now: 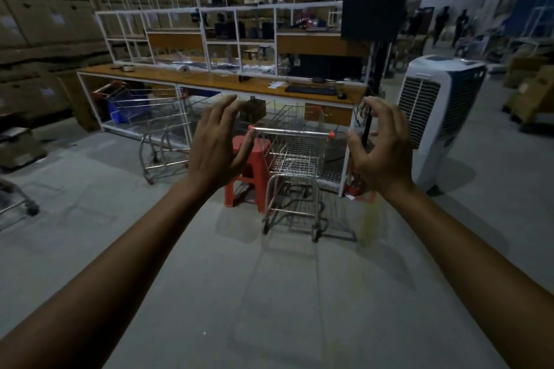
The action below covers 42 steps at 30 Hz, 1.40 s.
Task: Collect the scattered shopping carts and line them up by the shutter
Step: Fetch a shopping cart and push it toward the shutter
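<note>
A wire shopping cart (295,165) with a metal handle bar and orange end caps stands straight ahead, nosed under a long workbench. My left hand (217,147) is held up open near the handle's left end, fingers spread, not touching it. My right hand (379,144) is open near the handle's right end, also apart from it. A second cart (156,117) with a red handle stands to the left, partly under the same bench. The edge of another wheeled frame (18,201) shows at far left. No shutter is in sight.
A white-framed workbench (209,81) with a keyboard and shelves runs across. A red plastic stool (248,171) stands beside the near cart. A white air cooler (434,117) is at right. Stacked cartons fill the left wall. People walk at the far right.
</note>
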Each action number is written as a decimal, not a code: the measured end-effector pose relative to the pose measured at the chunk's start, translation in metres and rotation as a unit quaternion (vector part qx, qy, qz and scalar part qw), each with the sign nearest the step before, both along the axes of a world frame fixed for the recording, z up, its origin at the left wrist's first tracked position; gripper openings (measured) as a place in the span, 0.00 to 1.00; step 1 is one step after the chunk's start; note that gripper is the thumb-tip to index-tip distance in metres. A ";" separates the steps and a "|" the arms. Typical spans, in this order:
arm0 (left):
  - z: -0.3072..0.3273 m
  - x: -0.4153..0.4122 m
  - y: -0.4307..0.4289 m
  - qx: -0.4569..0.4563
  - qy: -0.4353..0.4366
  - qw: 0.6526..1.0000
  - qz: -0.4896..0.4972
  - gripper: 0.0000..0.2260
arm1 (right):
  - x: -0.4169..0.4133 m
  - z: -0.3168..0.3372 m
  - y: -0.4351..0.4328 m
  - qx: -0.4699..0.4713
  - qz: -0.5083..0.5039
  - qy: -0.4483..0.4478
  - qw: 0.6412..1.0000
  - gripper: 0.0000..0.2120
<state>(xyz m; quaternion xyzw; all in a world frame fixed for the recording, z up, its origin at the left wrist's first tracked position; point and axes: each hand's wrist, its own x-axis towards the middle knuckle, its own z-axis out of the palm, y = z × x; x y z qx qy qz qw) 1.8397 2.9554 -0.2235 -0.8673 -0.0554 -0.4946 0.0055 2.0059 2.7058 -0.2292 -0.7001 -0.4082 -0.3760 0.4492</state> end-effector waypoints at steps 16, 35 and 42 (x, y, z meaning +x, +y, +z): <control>-0.009 0.236 0.224 -0.028 0.054 0.996 -0.058 0.25 | 0.212 -0.011 0.228 -0.043 -0.039 0.049 0.997 0.26; -0.114 0.545 0.376 -0.077 0.235 0.969 -0.015 0.31 | 0.534 -0.123 0.377 -0.205 -0.053 0.140 0.967 0.37; -0.178 0.604 0.411 -0.095 0.362 0.927 0.008 0.35 | 0.578 -0.190 0.413 -0.391 -0.065 0.224 0.890 0.49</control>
